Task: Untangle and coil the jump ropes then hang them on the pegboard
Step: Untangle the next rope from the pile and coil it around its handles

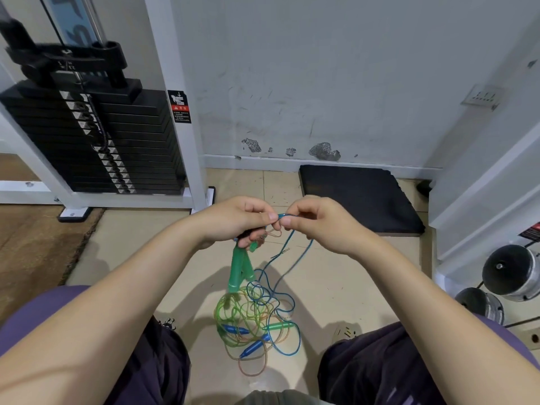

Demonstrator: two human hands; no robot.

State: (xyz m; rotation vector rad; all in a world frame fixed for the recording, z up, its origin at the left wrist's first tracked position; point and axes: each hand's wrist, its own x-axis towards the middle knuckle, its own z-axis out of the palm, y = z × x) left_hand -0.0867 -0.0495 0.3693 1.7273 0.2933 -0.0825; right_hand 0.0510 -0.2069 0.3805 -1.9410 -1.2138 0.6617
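Bare forearms, purple short sleeves, dark purple-black shorts over both thighs.

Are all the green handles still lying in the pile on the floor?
No: the left hand holds two green handles hanging above the tangled pile.

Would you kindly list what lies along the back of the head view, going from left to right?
Weight stack → warning label → black mat → wall socket → dumbbell.
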